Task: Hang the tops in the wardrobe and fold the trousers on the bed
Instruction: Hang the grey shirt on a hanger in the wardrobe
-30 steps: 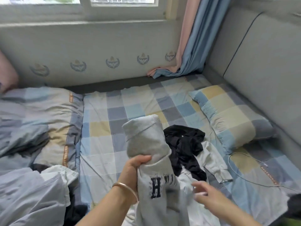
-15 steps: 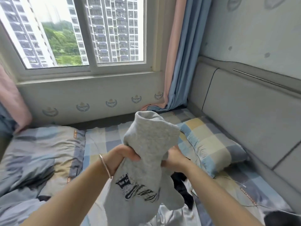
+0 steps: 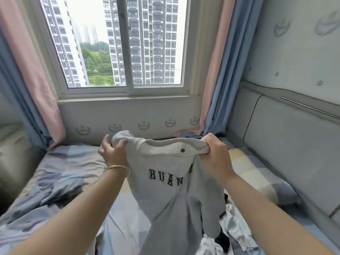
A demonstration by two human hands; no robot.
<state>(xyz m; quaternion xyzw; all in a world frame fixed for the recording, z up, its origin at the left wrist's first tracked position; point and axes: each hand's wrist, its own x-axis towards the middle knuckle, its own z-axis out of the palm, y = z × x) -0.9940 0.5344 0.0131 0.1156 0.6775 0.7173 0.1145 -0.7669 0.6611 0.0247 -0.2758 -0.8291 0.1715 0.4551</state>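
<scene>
A grey garment (image 3: 171, 196) with black lettering hangs in the air over the bed, stretched out by its top edge, which shows a small dark button. My left hand (image 3: 114, 153), a gold bangle on the wrist, pinches the left end of that edge. My right hand (image 3: 213, 153) grips the right end in a fist. Beneath the garment a pale light-blue piece of clothing (image 3: 235, 229) and a black one (image 3: 223, 238) lie on the checked sheet (image 3: 125, 223). No wardrobe is in view.
A rumpled blue-grey duvet (image 3: 55, 181) covers the bed's left side. A checked pillow (image 3: 257, 173) lies against the grey padded headboard (image 3: 287, 144) on the right. Ahead is the window (image 3: 117, 43) with pink and blue curtains (image 3: 215, 70) either side.
The garment went from a bunched roll in my left hand to spread wide between both hands at chest height. My head has tilted up, so the window fills the view.
</scene>
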